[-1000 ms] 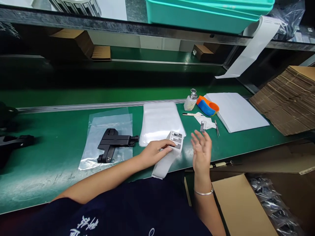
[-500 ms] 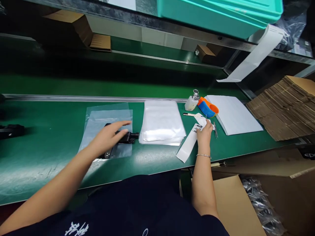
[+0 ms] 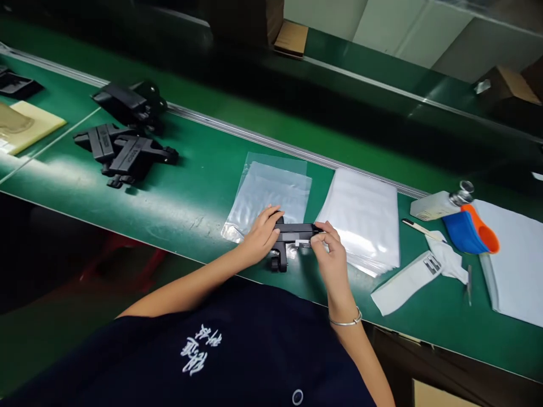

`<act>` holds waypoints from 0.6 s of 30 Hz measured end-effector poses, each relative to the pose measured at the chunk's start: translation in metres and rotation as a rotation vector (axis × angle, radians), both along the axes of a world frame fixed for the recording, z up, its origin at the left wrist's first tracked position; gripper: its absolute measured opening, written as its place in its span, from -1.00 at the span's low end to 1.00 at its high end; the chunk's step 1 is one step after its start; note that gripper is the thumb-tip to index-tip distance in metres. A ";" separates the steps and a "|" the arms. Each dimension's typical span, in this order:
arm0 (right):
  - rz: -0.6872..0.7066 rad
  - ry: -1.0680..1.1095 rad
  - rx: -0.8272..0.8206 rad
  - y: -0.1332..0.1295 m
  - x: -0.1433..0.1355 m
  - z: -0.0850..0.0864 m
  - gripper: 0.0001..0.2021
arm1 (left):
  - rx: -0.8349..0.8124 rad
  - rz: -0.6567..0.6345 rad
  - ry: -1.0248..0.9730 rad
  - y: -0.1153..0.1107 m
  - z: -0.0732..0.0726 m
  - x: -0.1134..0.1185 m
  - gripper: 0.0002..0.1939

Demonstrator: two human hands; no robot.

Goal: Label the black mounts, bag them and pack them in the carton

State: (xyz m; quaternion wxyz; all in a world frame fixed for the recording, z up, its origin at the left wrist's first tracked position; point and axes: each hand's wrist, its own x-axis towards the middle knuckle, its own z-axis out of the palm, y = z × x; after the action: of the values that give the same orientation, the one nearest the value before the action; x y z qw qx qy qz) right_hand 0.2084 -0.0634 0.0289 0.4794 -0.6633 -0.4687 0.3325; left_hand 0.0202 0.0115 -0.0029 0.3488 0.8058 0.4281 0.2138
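A black plastic device (image 3: 292, 229) with a knob on its lower arm lies in front of me, above the near edge of a clear plastic bag (image 3: 275, 186). My left hand (image 3: 263, 236) is closed round its left end, the thumb on its top. At its right end my right hand (image 3: 330, 249) pinches a small white label (image 3: 302, 243) against the device's near side. Whether the label is stuck down I cannot tell. A stack of clear bags (image 3: 365, 215) lies just beyond my right hand. A label strip (image 3: 407, 285) with printed marks lies farther right.
Several similar black devices (image 3: 131, 152) lie on the green bench at left. To the right are a pump bottle (image 3: 436, 204), a blue and orange tape holder (image 3: 466, 232), tweezers (image 3: 469, 285), a thin pen-like tool (image 3: 418, 227) and a white stack (image 3: 517, 260).
My right hand has moved left from the label strip to the black device, bringing a small white label. My left hand has closed on the device. The view has swung left.
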 end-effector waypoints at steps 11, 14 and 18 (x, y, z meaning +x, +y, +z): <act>0.030 -0.109 -0.147 0.032 -0.015 -0.007 -0.81 | -0.008 -0.007 -0.080 -0.002 0.003 -0.003 -0.55; 0.042 -0.137 -0.146 0.030 -0.016 -0.005 -0.81 | -0.011 -0.012 -0.086 -0.002 0.004 -0.003 -0.55; 0.055 -0.160 -0.157 0.030 -0.017 -0.004 -0.81 | -0.012 -0.015 -0.098 -0.001 0.004 -0.003 -0.55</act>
State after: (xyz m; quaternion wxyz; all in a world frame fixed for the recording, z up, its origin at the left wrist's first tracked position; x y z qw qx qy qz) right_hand 0.1918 -0.0331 0.0252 0.3778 -0.7101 -0.4961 0.3270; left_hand 0.0169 0.0103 0.0010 0.3757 0.7956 0.4057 0.2476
